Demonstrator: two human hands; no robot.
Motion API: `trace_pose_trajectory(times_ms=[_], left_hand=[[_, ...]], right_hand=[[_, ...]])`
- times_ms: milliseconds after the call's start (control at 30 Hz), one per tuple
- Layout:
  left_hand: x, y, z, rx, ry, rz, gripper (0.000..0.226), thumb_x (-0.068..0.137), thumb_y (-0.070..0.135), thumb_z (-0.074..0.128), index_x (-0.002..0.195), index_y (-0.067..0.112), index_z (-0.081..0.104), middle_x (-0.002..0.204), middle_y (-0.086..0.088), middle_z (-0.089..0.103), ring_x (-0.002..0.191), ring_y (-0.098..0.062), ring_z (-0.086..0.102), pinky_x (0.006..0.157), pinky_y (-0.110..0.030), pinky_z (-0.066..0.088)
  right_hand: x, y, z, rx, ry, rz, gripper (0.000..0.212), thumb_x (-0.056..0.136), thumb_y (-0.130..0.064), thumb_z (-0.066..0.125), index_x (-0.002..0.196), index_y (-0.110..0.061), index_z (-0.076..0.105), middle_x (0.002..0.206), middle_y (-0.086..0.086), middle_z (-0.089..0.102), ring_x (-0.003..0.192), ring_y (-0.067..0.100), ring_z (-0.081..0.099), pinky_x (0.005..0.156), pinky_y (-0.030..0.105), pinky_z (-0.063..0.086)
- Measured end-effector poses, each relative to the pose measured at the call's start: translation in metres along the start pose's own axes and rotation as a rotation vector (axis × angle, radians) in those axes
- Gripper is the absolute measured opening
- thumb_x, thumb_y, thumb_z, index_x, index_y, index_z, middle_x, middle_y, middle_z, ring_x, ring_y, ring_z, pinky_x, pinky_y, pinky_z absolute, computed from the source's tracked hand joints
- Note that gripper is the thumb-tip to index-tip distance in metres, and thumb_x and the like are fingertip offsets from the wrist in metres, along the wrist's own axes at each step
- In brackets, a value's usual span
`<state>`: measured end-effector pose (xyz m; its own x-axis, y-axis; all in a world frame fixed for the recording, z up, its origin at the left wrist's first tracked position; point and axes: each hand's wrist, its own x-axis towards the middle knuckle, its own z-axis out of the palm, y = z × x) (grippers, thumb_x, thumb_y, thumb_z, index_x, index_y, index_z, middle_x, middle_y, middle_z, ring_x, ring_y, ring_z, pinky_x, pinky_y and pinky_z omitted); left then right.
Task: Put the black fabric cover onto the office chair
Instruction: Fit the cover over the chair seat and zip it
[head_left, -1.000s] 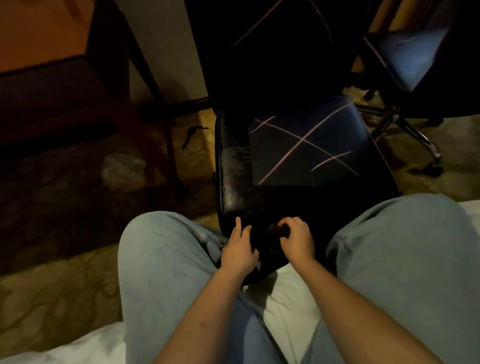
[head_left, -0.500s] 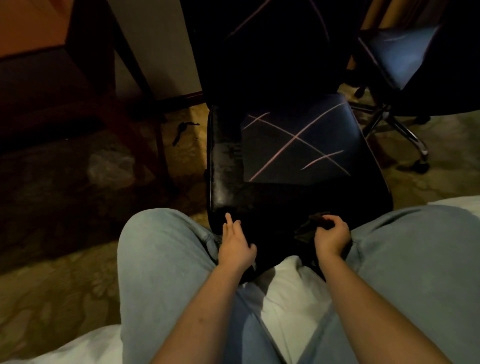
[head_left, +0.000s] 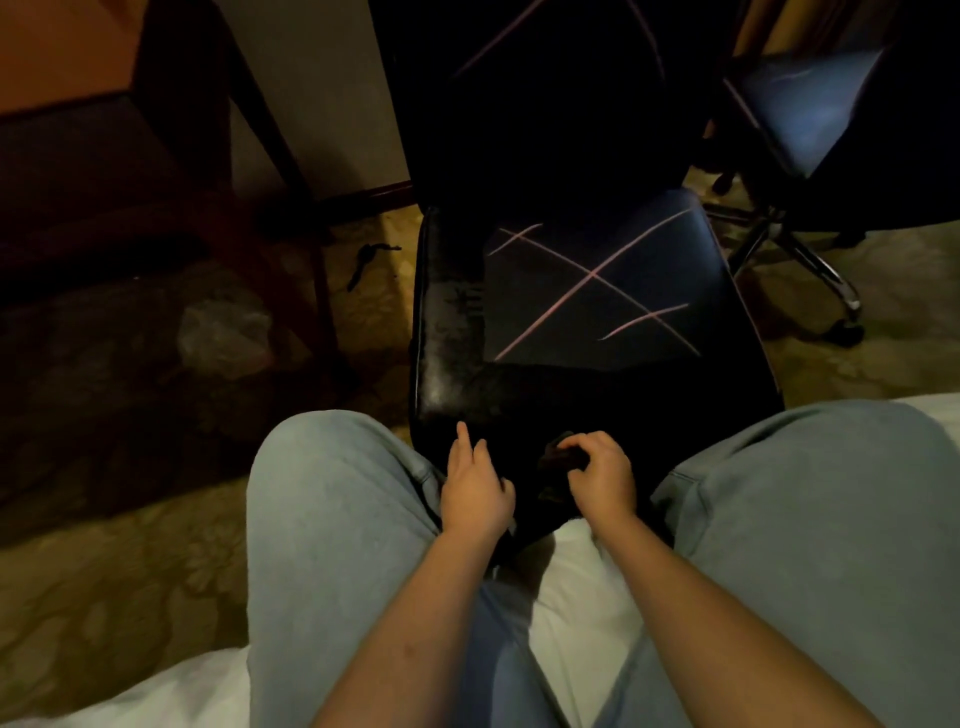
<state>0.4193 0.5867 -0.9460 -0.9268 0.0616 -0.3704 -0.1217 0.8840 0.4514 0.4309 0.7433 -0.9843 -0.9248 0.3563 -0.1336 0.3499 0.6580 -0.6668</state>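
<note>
The black fabric cover (head_left: 597, 291), marked with thin pink lines, lies over the seat of the office chair (head_left: 447, 358) and leaves a glossy bare strip along the seat's 9 o'clock side. More of the pink-lined fabric shows on the backrest at 12 o'clock. In the dim light I cannot tell where the cover ends along the front edge.

The right hand (head_left: 602, 475) is at the seat's 6 o'clock edge, its fingers curled tightly round a small bunch of the dark cover. Half a second ago it was further out toward 4 o'clock, close against the right knee. It has since come back toward the middle, so the gap between the two hands is narrower.

The left hand (head_left: 475, 488) has barely shifted. It rests at about 7 o'clock on the front edge with fingers (head_left: 461, 434) straight and slightly spread, holding nothing.

The seat's uncovered strip looks the same width as before.

Round about, a second chair (head_left: 800, 104) stands at 2 o'clock and a wooden table (head_left: 270, 135) at 10 o'clock. A crumpled plastic bag (head_left: 223, 332) lies on the carpet (head_left: 104, 571) at 9 o'clock. White bedding (head_left: 566, 577) shows between the person's knees.
</note>
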Motion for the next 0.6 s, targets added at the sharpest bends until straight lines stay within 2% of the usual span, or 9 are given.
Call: trace_pose_trajectory(times_ms=[133, 300, 367, 500, 600], left_hand=[[0.001, 0.001, 0.0, 0.015, -0.03, 0.036, 0.061, 0.096, 0.024, 0.052, 0.151, 0.016, 0.026, 0.163, -0.003, -0.007, 0.149, -0.02, 0.008, 0.115, -0.033, 0.028], [0.002, 0.002, 0.0, -0.007, -0.031, 0.04, 0.061, 0.096, 0.024, 0.052, 0.151, 0.014, 0.026, 0.163, -0.004, -0.007, 0.149, -0.02, 0.007, 0.115, -0.033, 0.029], [0.002, 0.002, 0.0, -0.012, -0.032, 0.041, 0.062, 0.096, 0.023, 0.052, 0.151, 0.014, 0.026, 0.162, -0.004, -0.008, 0.149, -0.02, 0.006, 0.115, -0.033, 0.027], [0.003, 0.005, 0.003, -0.011, -0.055, 0.033, 0.065, 0.096, 0.025, 0.052, 0.152, 0.012, 0.021, 0.162, -0.005, -0.014, 0.149, -0.02, 0.0, 0.117, -0.033, 0.024], [0.002, 0.007, 0.004, 0.011, -0.079, 0.033, 0.068, 0.096, 0.027, 0.052, 0.153, 0.01, 0.017, 0.161, -0.008, -0.018, 0.149, -0.022, -0.004, 0.118, -0.034, 0.022]], right_hand=[[0.006, 0.005, -0.016, 0.091, 0.175, 0.133, 0.04, 0.071, 0.014, 0.054, 0.093, -0.014, 0.071, 0.101, 0.002, 0.06, 0.096, 0.02, 0.058, 0.086, 0.021, 0.04], [0.021, 0.035, -0.041, 0.222, 0.456, 0.435, 0.029, 0.081, 0.005, 0.055, 0.102, -0.009, 0.07, 0.109, 0.016, 0.062, 0.099, 0.033, 0.06, 0.095, 0.039, 0.048], [0.026, 0.045, -0.048, 0.264, 0.521, 0.531, 0.026, 0.083, 0.004, 0.056, 0.103, -0.005, 0.069, 0.112, 0.021, 0.061, 0.103, 0.038, 0.059, 0.098, 0.041, 0.047], [0.018, 0.039, -0.05, 0.174, 0.477, 0.467, 0.024, 0.084, 0.003, 0.056, 0.102, -0.006, 0.068, 0.112, 0.019, 0.06, 0.099, 0.038, 0.058, 0.089, 0.038, 0.046], [0.009, 0.027, -0.039, 0.121, 0.301, 0.358, 0.027, 0.082, 0.006, 0.055, 0.098, -0.012, 0.066, 0.111, 0.011, 0.057, 0.095, 0.031, 0.058, 0.082, 0.03, 0.043]])
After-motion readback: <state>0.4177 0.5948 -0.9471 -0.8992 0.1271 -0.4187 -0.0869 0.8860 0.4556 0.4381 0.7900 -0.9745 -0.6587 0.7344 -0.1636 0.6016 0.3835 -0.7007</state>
